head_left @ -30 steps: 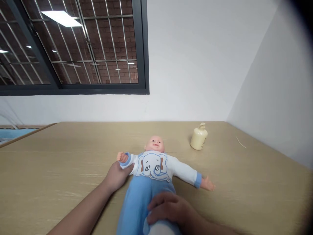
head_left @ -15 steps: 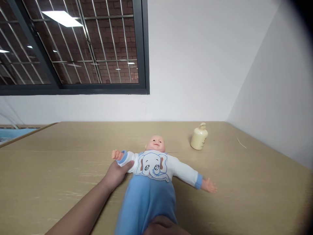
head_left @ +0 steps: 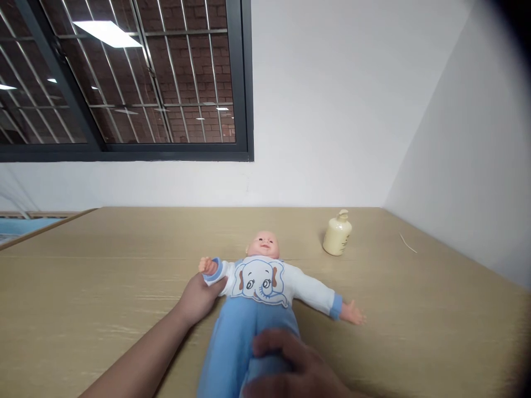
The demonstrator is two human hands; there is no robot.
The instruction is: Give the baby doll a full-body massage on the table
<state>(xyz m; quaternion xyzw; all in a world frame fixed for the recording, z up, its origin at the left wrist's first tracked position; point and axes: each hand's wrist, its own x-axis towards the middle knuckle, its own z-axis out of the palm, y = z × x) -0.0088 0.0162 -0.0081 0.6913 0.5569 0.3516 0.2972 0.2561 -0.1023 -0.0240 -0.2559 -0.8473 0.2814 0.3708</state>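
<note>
A baby doll (head_left: pixel 259 282) lies face up on the wooden tabletop, dressed in a white top with an elephant picture and blue trousers. My left hand (head_left: pixel 202 297) is closed around the doll's arm on the left side, with the thumb over the white sleeve and the doll's fist sticking out above. Low in the view, my right hand (head_left: pixel 302 365) curls its thumb and fingers around a blue trouser leg (head_left: pixel 269 366) and is slightly smeared by motion. The doll's other arm (head_left: pixel 317 293) stretches out to the right on the table. The feet are out of view.
A cream pump bottle (head_left: pixel 337 234) stands behind the doll on the right. Farther right lies a thin pale strip (head_left: pixel 407 243) on the tabletop (head_left: pixel 103 276). White walls (head_left: pixel 323 110) close off the back and right side, and a barred window (head_left: pixel 166 77) is at upper left.
My right hand has moved up from the bottom edge, and more of its fingers now show around the trouser leg. My left hand has shifted the doll's fist slightly right.
</note>
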